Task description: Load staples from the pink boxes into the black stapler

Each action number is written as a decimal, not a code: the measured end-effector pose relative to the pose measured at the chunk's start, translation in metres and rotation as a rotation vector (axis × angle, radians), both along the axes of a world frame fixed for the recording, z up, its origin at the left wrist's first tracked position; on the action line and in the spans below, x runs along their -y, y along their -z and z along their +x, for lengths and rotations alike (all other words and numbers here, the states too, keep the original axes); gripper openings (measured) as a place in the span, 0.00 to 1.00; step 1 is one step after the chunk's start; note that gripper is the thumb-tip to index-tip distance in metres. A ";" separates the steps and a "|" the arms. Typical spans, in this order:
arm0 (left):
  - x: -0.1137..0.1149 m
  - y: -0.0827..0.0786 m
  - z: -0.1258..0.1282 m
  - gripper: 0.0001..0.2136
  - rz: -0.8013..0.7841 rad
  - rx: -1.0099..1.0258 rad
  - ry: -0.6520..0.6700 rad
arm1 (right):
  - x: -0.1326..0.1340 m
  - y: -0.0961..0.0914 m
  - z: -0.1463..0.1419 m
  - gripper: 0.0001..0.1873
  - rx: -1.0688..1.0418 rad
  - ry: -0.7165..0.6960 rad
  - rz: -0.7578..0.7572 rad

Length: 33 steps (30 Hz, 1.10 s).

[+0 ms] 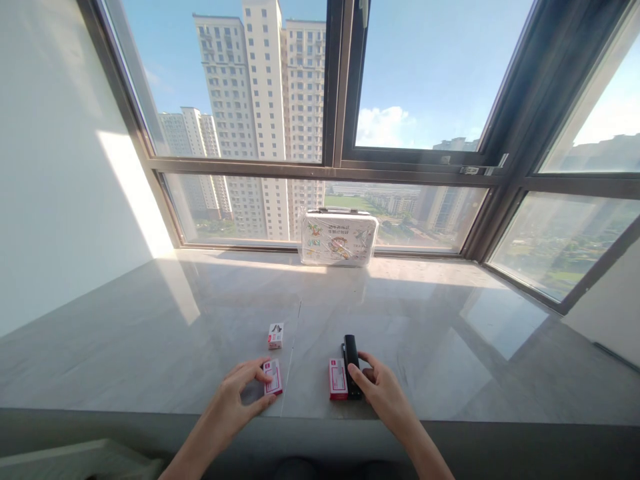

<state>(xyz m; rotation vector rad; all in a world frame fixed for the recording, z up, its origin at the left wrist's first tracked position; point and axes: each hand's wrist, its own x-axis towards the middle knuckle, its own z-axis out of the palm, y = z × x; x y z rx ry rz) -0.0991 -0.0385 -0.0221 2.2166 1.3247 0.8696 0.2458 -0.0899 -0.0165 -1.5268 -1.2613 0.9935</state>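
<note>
My left hand (243, 393) pinches a small pink-and-white box (273, 377) lying near the front edge of the grey marble ledge (150, 333). My right hand (383, 390) curls round a black stapler (351, 363), thumb on its left side and fingers on the right. A second pink-and-white box (338, 379) lies flat against the stapler's left side. A third small box (275, 335) stands a little farther back, apart from both hands.
A white plastic case with a handle and colourful print (338, 238) stands at the back against the window. Dark window frames enclose the ledge on the back and right. A white wall rises on the left.
</note>
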 end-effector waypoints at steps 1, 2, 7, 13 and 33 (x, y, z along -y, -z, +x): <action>0.005 -0.006 0.011 0.11 -0.026 0.026 0.025 | 0.000 0.000 0.000 0.40 -0.002 0.002 0.000; 0.010 -0.012 0.024 0.14 -0.050 0.054 0.048 | 0.000 -0.001 0.000 0.40 -0.003 0.000 -0.001; 0.015 -0.040 0.092 0.22 -0.091 0.250 0.185 | 0.002 -0.009 -0.001 0.40 0.006 -0.018 0.007; -0.002 -0.034 0.139 0.32 -0.254 0.260 0.364 | 0.005 -0.015 -0.002 0.38 0.086 -0.036 0.040; -0.084 -0.023 0.051 0.23 -0.140 -0.088 -0.267 | 0.025 -0.025 -0.003 0.50 0.464 -0.088 -0.009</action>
